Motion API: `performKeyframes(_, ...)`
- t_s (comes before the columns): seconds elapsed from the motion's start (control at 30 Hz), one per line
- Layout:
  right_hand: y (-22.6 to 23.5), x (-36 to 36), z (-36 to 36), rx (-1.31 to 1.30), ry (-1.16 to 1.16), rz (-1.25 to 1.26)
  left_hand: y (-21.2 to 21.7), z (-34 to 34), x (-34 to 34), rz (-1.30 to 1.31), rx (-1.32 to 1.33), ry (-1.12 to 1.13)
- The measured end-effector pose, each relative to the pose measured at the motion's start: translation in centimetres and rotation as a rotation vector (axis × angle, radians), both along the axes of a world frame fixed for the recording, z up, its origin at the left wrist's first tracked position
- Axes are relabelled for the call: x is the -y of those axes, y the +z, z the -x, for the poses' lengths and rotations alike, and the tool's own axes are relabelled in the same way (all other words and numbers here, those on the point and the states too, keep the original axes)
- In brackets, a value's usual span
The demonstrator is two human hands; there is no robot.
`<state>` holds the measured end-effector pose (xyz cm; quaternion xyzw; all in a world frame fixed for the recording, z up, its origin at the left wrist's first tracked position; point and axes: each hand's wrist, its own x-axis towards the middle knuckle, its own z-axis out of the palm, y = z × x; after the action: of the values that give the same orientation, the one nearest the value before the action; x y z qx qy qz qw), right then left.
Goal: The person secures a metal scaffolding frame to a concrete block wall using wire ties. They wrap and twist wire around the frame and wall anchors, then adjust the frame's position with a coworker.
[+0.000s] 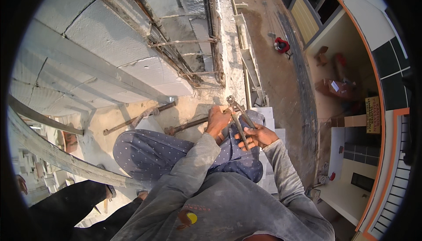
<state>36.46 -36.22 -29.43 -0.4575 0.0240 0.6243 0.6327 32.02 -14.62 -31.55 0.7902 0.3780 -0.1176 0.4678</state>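
My right hand (259, 136) grips the long handles of metal pincers (237, 113), whose jaws point up toward the concrete ledge. Just left of them, my left hand (218, 121) is closed near the jaws over a rusty steel bar (187, 126) that lies across my knee; what it pinches is too small to tell. I squat high on a wall in dotted blue-grey trousers (154, 151) and a dusty grey sleeve (198, 166).
A rusty rebar cage (176, 43) rises along grey block walls (92, 34). Another bent bar (136, 120) lies on the sandy ledge. A street far below at right has a person in red (281, 45). Someone's dark trouser leg (66, 206) is at lower left.
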Motion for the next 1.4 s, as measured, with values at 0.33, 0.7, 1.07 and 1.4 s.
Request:
performKeyframes(0.33,-0.9,-8.3,1.5,0.568,0.342,0.292,7.3,2.7,-8.0,-0.665,-0.04,0.055)
performKeyframes(0.7,-3.1,-11.9,0.9,0.324,-0.422,-0.008,3.9,0.7,-4.9,0.457,0.446,0.414)
performKeyframes(1.07,-5.8,-8.0,-2.3,0.656,-0.454,0.122,0.4,-1.9,-3.9,0.411,0.513,0.369)
performKeyframes(1.4,-8.8,-6.9,-11.0,1.113,-0.644,0.619,-1.7,-2.9,-7.4,0.379,0.26,0.142)
